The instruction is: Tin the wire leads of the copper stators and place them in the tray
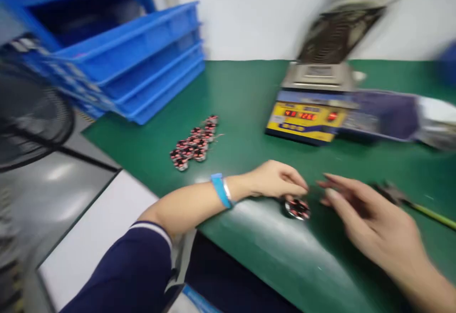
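My left hand [280, 180], with a blue band at the wrist, has its fingers closed on the edge of a round part [298, 209] with black and copper-red segments and a silver rim, low over the green table. To its right, my right hand [370, 218] has its fingers apart, with a gap between thumb and forefinger and nothing visible in them. Several similar round parts [194, 144] lie in a cluster on the table, left of the hands. Motion blurs the view somewhat.
Stacked blue crates [153, 42] stand at the back left, near a dark fan [32, 109]. A yellow-fronted device [302, 118] with red digits sits behind the hands. Beside it is a purple-lined tray [395, 113]. Pliers with green handles [429, 213] lie at the right.
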Action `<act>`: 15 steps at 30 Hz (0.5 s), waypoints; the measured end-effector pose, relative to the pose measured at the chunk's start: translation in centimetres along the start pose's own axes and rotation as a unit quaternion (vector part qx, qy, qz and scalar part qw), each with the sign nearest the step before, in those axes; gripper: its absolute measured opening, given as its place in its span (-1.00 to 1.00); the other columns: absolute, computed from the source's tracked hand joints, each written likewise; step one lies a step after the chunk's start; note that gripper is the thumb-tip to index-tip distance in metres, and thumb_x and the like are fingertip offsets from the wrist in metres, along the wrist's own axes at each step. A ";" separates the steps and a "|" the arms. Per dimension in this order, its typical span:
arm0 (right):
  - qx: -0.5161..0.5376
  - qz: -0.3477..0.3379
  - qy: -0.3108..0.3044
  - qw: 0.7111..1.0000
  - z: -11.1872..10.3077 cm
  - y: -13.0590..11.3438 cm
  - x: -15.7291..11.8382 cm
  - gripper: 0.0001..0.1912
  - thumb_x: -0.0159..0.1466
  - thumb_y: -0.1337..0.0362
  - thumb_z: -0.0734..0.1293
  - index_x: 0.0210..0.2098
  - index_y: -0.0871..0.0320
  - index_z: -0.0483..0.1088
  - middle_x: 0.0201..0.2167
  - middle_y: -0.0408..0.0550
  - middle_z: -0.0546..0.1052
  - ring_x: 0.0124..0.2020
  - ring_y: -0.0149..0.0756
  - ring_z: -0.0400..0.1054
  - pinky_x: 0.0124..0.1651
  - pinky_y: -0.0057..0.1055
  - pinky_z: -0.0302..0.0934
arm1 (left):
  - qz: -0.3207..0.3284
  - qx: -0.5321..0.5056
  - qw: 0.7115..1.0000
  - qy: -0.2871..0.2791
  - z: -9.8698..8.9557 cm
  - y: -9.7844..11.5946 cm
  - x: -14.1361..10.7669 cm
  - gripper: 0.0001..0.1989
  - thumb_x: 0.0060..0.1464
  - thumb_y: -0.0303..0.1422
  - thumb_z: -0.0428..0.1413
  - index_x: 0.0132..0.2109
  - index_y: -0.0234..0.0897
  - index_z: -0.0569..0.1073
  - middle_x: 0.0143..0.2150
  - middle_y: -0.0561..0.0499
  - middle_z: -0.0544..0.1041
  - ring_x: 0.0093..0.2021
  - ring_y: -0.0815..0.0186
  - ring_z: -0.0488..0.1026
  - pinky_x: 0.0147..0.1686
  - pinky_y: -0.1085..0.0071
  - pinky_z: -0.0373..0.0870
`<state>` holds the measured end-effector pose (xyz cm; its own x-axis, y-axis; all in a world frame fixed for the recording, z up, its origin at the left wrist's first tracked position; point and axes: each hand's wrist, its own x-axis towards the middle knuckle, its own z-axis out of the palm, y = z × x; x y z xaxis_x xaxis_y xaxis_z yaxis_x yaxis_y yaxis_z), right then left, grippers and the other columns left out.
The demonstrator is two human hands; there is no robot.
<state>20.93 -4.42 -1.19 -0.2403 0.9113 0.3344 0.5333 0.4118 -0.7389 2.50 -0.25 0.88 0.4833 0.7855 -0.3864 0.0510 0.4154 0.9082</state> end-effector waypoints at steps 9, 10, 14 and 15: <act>0.049 0.037 0.012 0.998 0.2 -0.5 0.7 -0.80 0.26 0.21 0.28 -0.16 0.13 0.40 -0.35 -0.03 0.55 -0.43 -0.31 0.45 -0.33 -0.36 0.38 | 0.003 0.045 0.999 -0.025 -0.7 -0.2 0.5 -0.94 -0.03 -0.53 0.17 -0.41 -0.42 0.41 -0.60 0.11 0.41 -0.65 0.55 0.31 -0.69 0.65 0.15; 0.053 0.037 0.012 0.998 0.3 -0.5 0.6 -0.80 0.25 0.20 0.29 -0.16 0.13 0.40 -0.34 -0.02 0.56 -0.43 -0.31 0.45 -0.33 -0.36 0.38 | 0.004 0.048 0.998 -0.026 -0.7 -0.2 0.5 -0.94 -0.04 -0.52 0.17 -0.41 -0.42 0.41 -0.60 0.11 0.41 -0.65 0.55 0.31 -0.68 0.65 0.16; 0.047 0.034 0.013 0.998 0.4 -0.5 0.5 -0.81 0.25 0.20 0.28 -0.19 0.14 0.43 -0.37 -0.03 0.54 -0.43 -0.33 0.44 -0.35 -0.38 0.36 | 0.012 0.056 0.998 -0.025 -0.4 0.0 0.5 -0.93 -0.03 -0.52 0.15 -0.42 -0.40 0.39 -0.64 0.15 0.37 -0.68 0.57 0.27 -0.68 0.66 0.14; 0.044 0.034 0.014 0.998 0.4 -0.5 0.6 -0.81 0.25 0.20 0.28 -0.21 0.14 0.44 -0.39 -0.03 0.54 -0.44 -0.33 0.44 -0.35 -0.38 0.36 | 0.014 0.057 0.998 -0.021 -0.3 0.1 0.5 -0.92 -0.02 -0.52 0.13 -0.43 -0.39 0.37 -0.67 0.17 0.34 -0.69 0.57 0.24 -0.68 0.66 0.13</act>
<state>20.17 -4.10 -0.90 -0.1830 0.9369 0.2978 0.4735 0.3495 -0.8085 2.44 0.29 0.73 0.5220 0.7751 -0.3560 0.1348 0.3371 0.9318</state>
